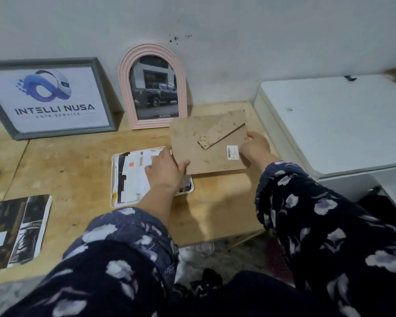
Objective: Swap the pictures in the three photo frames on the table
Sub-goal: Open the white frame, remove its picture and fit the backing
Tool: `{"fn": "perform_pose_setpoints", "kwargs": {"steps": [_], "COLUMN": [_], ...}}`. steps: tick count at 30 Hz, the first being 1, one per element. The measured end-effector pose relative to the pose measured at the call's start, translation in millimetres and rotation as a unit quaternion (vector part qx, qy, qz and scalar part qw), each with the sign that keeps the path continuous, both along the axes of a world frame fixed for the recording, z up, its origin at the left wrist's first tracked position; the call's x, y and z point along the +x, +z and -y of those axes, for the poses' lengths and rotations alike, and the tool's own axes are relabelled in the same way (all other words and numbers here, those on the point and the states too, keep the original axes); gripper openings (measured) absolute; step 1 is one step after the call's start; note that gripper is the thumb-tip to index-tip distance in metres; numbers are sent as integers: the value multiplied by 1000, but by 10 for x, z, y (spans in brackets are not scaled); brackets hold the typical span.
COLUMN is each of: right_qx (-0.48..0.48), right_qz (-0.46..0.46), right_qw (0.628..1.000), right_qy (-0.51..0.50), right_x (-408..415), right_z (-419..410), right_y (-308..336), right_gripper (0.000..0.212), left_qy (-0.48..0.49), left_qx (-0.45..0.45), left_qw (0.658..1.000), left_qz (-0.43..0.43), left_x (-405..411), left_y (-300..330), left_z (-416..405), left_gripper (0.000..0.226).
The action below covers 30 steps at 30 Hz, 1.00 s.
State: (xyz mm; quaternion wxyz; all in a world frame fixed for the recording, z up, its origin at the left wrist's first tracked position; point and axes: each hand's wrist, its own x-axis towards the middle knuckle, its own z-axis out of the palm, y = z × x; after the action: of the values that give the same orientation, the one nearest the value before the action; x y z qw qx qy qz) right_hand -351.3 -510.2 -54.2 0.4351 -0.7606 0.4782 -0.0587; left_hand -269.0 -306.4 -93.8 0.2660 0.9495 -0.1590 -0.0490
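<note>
**Backing board held over the open white frame**

While both hands carry the board, what matters to me is how it sits against the frame below. From the left: a loose printed picture (16,229) lies flat at the counter's (78,161) near edge, cut off by the view. Behind it a grey rectangular frame with a logo print (48,97) leans on the wall, then a pink arched frame with a truck photo (152,88). Next, the white rounded-corner frame (115,179) lies flat, a picture inside it that I cannot read. My left hand (165,170) grips the left edge of the brown fibreboard backing with its fold-out stand (208,143), thumb on top; my right hand (255,148) pinches its right edge beside the barcode sticker (232,152). The board's long axis runs left-right, up and to the right of the frame, overlapping its right corner. I judge it must travel left and down to seat. My left forearm hides the frame's right side.
</note>
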Motion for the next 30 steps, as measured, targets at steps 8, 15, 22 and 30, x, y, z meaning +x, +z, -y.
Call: {"fn": "perform_pose_setpoints", "kwargs": {"steps": [8, 15, 22, 30], "right_qx": [-115, -175, -182, -238], "right_qz": [-216, -244, -265, -197], "right_qw": [964, 933, 918, 920], "right_qy": [103, 197, 234, 241], "right_x": [-408, -478, -439, -147], "right_z": [456, 581, 534, 45], "right_y": [-299, -450, -508, -467], "right_gripper": [64, 51, 44, 43], "left_qy": [-87, -118, -164, -52], "left_qx": [182, 203, 236, 213], "left_qw": [979, 972, 958, 975], "left_qz": [-18, -27, -17, -33], "left_x": [-266, -290, -333, -156], "left_y": [-141, -264, -208, -35], "left_z": [577, 697, 746, 264], "left_gripper": [73, 56, 41, 44]}}
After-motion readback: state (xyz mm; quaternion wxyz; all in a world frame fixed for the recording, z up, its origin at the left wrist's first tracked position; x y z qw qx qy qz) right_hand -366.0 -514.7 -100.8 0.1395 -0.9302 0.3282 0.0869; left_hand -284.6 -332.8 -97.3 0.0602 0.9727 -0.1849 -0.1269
